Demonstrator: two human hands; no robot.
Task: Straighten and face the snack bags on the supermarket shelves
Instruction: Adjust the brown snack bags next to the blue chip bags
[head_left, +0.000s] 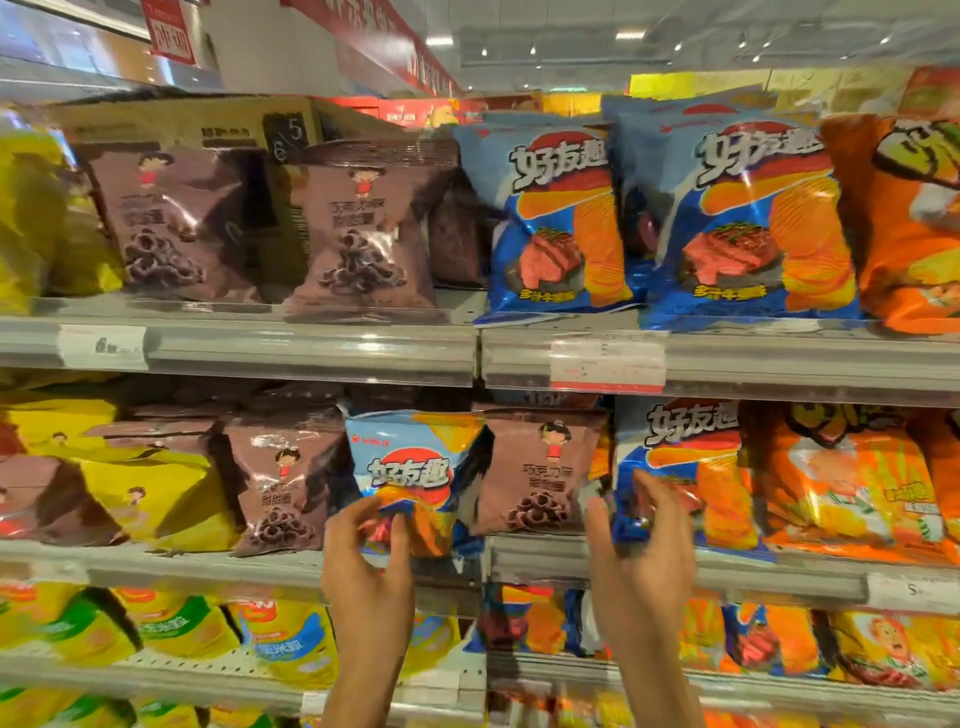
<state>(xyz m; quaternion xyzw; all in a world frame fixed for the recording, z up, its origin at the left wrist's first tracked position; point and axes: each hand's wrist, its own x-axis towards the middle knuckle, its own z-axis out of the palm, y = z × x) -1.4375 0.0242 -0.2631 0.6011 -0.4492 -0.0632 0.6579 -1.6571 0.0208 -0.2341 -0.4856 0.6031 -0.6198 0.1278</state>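
On the middle shelf (260, 564) my left hand (366, 561) grips the lower part of a small blue chip bag (410, 462), which stands tilted between two brown snack bags (283, 483) (540, 478). My right hand (641, 551) pinches the lower left corner of a larger blue chip bag (685, 452) standing at the shelf front to the right. Both hands have their fingers curled round the bag edges.
The top shelf (311, 345) carries brown bags (358, 234), two upright blue chip bags (561, 218) (753, 223) and an orange bag (914, 223). Yellow bags (130, 488) lie slumped at the middle left, orange ones (852, 483) at the right. A lower shelf (571, 670) holds more bags.
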